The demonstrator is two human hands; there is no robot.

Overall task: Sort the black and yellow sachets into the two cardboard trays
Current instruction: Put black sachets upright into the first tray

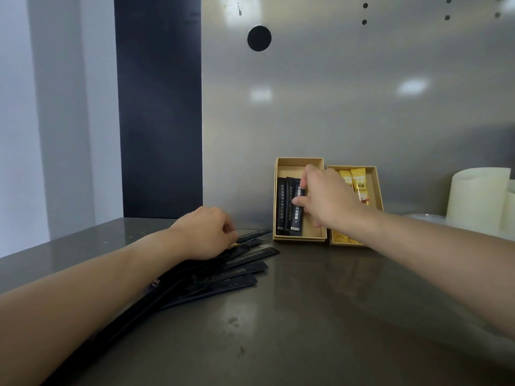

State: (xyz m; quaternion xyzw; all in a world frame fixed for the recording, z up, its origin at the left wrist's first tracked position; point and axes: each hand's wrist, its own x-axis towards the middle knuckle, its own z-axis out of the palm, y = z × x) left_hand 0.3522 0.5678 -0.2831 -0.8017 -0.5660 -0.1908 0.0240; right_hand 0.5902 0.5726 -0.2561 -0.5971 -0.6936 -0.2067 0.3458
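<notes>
Now pinches black sachet [296, 218] with right hand [328, 199] thumb and fingertips, long axis matching the cardboard tray [299, 162] directly beneath the grip, parallel to two sachets [281, 207] just leftward. Rests curled left hand [206, 232] on loose pile [223, 277], well leftward; hold unclear.

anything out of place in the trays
Nothing stands out. The left tray shows only black sachets, the right tray only yellow sachets. The loose black pile under the left hand is just unsorted.

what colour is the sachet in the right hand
The sachet in the right hand is black with pale lettering; head view.
</notes>
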